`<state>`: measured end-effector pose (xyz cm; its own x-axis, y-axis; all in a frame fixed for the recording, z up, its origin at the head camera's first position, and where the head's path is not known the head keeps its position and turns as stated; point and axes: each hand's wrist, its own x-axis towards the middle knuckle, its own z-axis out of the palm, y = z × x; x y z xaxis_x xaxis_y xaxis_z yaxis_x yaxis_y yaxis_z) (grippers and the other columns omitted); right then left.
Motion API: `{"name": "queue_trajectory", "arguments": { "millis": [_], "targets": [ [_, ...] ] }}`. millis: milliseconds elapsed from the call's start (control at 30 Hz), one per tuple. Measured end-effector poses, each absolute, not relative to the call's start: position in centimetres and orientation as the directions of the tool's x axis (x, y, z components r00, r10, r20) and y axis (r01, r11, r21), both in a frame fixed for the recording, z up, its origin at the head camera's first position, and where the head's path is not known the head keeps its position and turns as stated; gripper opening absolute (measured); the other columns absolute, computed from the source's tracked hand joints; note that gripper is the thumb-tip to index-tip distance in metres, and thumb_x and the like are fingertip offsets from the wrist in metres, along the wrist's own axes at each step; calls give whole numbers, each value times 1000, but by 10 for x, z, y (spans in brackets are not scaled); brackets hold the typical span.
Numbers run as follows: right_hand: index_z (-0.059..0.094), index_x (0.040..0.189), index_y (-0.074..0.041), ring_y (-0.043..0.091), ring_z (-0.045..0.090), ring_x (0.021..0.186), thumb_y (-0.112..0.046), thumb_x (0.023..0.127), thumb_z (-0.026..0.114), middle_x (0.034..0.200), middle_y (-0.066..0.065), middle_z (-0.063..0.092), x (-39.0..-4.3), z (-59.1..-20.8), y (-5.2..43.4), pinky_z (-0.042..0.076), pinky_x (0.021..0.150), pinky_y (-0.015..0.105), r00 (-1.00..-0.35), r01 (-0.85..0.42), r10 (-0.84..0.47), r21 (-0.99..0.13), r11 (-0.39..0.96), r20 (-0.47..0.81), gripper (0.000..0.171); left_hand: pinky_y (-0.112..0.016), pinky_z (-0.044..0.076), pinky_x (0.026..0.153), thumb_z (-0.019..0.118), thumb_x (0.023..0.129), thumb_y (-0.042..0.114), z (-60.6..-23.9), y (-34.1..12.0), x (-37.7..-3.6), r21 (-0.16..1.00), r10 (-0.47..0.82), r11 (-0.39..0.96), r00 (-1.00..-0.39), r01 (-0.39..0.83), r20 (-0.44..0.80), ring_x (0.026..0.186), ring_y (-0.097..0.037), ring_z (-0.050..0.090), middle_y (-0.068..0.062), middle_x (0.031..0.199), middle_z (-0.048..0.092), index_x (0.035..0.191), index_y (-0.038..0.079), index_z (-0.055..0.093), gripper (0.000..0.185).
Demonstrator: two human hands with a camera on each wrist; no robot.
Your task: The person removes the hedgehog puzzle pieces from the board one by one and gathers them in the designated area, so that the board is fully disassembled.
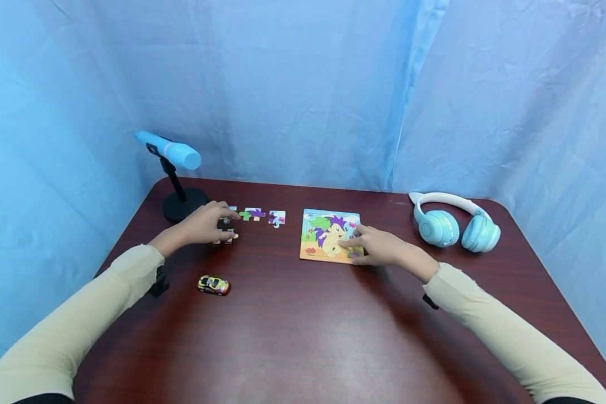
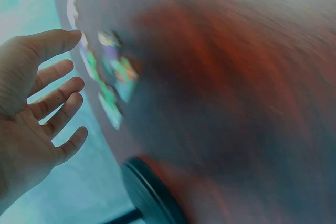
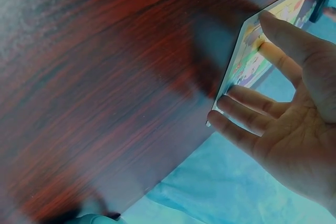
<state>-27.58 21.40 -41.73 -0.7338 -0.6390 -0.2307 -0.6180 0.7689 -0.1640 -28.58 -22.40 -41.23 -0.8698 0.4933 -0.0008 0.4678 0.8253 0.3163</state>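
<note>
My left hand (image 1: 206,223) hovers over several loose jigsaw pieces (image 1: 253,214) at the back left of the table. Its fingers are spread and loosely bent, with nothing between them in the left wrist view; some pieces are partly hidden under it. A square picture puzzle (image 1: 325,234) lies flat near the middle, showing a purple-haired cartoon animal in a bordered frame. At its right edge is my right hand (image 1: 381,245), thumb and fingers extended. In the right wrist view, the fingertips (image 3: 227,100) lie along the puzzle's edge and over its face.
A blue microphone (image 1: 174,151) on a black stand (image 1: 184,205) stands at the back left. Nearer, a small yellow and red toy car (image 1: 214,285) sits on the table (image 1: 283,336). Cat-ear headphones (image 1: 439,227) lie at the back right, before a blue curtain (image 1: 283,101).
</note>
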Motion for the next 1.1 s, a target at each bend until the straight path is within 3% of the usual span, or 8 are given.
{"name": "queue_trajectory", "arguments": {
  "millis": [200,600,867,1100],
  "targets": [
    [63,141,-18,21,55,94,-30,93,75,123,16,61,-275,-418,217,51,79,38,-731,-632,-657,-178,754,-187,51,-51,49,93,76,92,23,-404,-189,-297,359,536,783,-844,509,26,113,-36,57,-17,126,64,132,5,68,45],
    [65,138,-16,26,60,105,-29,93,76,133,20,60,-270,-417,218,54,84,42,-720,-652,-678,-187,734,-149,49,-47,47,104,74,93,30,-410,-100,-317,413,642,709,-766,572,-41,122,-29,56,-12,132,64,136,7,66,49],
    [65,139,-16,24,59,100,-29,93,75,131,20,61,-272,-418,217,53,82,40,-714,-654,-682,-197,730,-160,49,-43,49,103,76,91,29,-418,-57,-323,431,720,643,-691,633,-60,120,-30,60,-14,129,67,135,4,66,51],
    [65,138,-17,21,58,94,-30,93,76,131,19,61,-273,-420,217,52,79,37,-717,-644,-677,-215,734,-165,49,-39,49,105,78,91,29,-425,-39,-326,447,709,656,-700,608,-88,121,-26,59,-11,129,66,135,6,66,51]
  ]
}}
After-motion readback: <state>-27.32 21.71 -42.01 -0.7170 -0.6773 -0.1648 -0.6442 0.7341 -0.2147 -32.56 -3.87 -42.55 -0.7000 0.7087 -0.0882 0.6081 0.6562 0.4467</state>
